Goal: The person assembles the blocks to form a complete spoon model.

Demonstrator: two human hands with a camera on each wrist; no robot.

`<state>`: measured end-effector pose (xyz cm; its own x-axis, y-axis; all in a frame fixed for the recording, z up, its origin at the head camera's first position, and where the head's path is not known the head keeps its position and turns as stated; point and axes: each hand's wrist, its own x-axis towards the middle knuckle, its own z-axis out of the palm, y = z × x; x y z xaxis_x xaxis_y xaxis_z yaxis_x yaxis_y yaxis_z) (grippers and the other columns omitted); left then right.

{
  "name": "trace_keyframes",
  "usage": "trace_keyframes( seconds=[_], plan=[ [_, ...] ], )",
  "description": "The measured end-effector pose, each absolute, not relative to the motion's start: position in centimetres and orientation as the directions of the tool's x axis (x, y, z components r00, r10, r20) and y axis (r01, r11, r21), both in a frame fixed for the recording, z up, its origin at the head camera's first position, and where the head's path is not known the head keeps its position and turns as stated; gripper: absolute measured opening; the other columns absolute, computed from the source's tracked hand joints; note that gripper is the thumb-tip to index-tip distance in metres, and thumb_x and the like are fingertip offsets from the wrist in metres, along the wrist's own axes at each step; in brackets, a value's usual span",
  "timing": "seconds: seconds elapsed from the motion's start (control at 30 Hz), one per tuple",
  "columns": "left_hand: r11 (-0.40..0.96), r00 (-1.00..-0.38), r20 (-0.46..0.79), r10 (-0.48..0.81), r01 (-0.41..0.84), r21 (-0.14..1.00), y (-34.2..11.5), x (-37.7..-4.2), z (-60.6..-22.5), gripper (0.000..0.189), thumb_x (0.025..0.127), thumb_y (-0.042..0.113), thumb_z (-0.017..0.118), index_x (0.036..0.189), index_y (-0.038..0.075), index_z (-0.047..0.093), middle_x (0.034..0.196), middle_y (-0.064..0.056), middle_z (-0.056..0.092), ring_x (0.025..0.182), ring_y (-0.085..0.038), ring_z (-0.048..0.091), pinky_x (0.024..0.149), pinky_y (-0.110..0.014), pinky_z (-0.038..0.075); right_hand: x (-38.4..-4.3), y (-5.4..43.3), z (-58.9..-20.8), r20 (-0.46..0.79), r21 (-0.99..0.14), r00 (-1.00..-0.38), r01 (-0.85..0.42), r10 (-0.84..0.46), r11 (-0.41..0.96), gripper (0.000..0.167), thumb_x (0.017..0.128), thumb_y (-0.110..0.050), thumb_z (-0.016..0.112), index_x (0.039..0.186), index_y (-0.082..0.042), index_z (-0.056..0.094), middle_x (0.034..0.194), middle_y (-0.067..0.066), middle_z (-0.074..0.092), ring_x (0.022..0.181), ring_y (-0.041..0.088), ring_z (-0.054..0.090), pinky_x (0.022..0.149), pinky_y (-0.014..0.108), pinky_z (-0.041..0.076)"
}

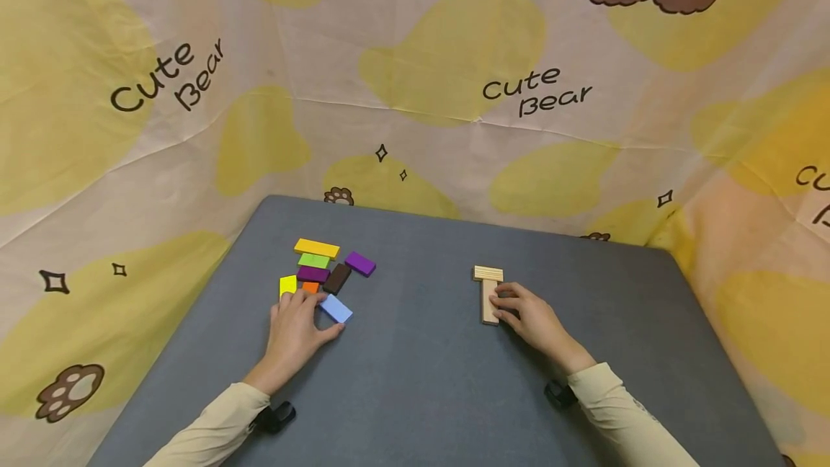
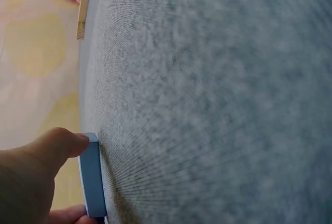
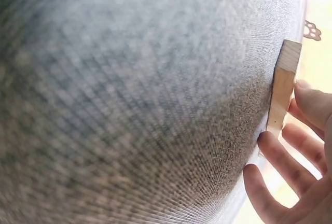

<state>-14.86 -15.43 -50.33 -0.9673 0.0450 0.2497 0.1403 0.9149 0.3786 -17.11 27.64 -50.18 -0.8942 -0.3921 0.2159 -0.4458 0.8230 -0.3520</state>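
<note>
In the head view my left hand [image 1: 295, 330] pinches a light blue block [image 1: 336, 308] by its ends. The left wrist view shows the thumb [image 2: 72, 143] on one end of this blue block [image 2: 92, 177] and fingertips at the other. My right hand [image 1: 534, 319] touches the right side of a plain wooden block [image 1: 489, 301] with loosely bent fingers. A second wooden block [image 1: 488, 273] lies crosswise at its far end, making a T shape. In the right wrist view, the fingers and thumb are beside the wooden block [image 3: 282, 89].
Around my left hand lie yellow [image 1: 316, 248], green [image 1: 314, 260], dark purple [image 1: 313, 274], orange [image 1: 310, 287], bright yellow [image 1: 288, 285], dark brown [image 1: 337, 278] and purple [image 1: 360, 264] blocks. The grey table [image 1: 415, 380] meets a patterned cloth [image 1: 421, 92] behind.
</note>
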Motion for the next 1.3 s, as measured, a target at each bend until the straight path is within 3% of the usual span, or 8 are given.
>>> trace_keyframes(
  seconds=[0.3,0.57,0.77,1.0,1.17,1.3],
  plan=[
    [0.895,-0.960,0.272,0.072,0.182,0.407,-14.4,-14.9,-50.4,0.062,0.064,0.037,0.091,0.112,0.004,0.070,0.103,-0.014,0.064,0.097,-0.031,0.050,0.079,-0.044,0.033,-17.1,27.6,-50.1,0.212,-0.359,-0.895,-0.445,-0.392,0.821,0.035,0.090,-0.022,0.072,0.123,-0.009,0.071,0.128,0.008,0.063,0.110,0.026,0.067,0.086,0.045,0.056],
    [0.825,-0.916,0.287,0.282,0.384,0.416,-9.8,-14.5,-50.3,0.062,0.064,0.041,0.090,0.114,0.009,0.070,0.102,-0.005,0.063,0.096,-0.023,0.049,0.081,-0.036,0.034,-17.2,27.8,-50.1,0.227,-0.331,-0.882,-0.469,-0.413,0.819,0.033,0.090,-0.012,0.071,0.123,-0.010,0.071,0.126,0.008,0.064,0.111,0.026,0.067,0.086,0.044,0.057],
    [0.737,-0.833,0.303,0.463,0.552,0.391,-5.1,-14.2,-50.2,0.060,0.065,0.043,0.089,0.113,0.013,0.070,0.102,0.000,0.062,0.096,-0.018,0.050,0.084,-0.037,0.038,-17.2,27.8,-50.1,0.216,-0.317,-0.883,-0.468,-0.418,0.825,0.035,0.091,-0.007,0.070,0.125,-0.011,0.070,0.126,0.007,0.064,0.112,0.027,0.066,0.083,0.042,0.057],
    [0.625,-0.685,0.219,0.695,0.726,0.287,0.1,-15.2,-49.7,0.059,0.072,0.051,0.081,0.121,0.020,0.067,0.108,0.005,0.060,0.100,-0.011,0.048,0.094,-0.036,0.042,-17.3,28.0,-49.8,0.209,-0.315,-0.897,-0.438,-0.388,0.842,0.036,0.090,0.001,0.067,0.124,-0.011,0.071,0.125,0.007,0.065,0.108,0.028,0.067,0.074,0.037,0.054],
    [0.563,-0.595,0.191,0.781,0.802,0.197,3.2,-16.1,-49.8,0.060,0.074,0.055,0.079,0.122,0.023,0.066,0.110,0.007,0.059,0.099,-0.010,0.047,0.093,-0.032,0.042,-17.3,27.9,-49.8,0.185,-0.331,-0.906,-0.422,-0.381,0.844,0.035,0.092,-0.001,0.065,0.125,-0.010,0.070,0.126,0.007,0.064,0.111,0.028,0.066,0.075,0.038,0.054],
    [0.537,-0.563,0.198,0.802,0.826,0.172,4.8,-16.4,-50.0,0.060,0.075,0.056,0.079,0.122,0.022,0.066,0.112,0.007,0.059,0.099,-0.010,0.047,0.092,-0.031,0.042,-17.2,27.7,-49.8,0.171,-0.347,-0.911,-0.413,-0.376,0.842,0.035,0.093,-0.002,0.064,0.126,-0.009,0.069,0.128,0.007,0.063,0.113,0.029,0.065,0.078,0.040,0.054]
  ],
)
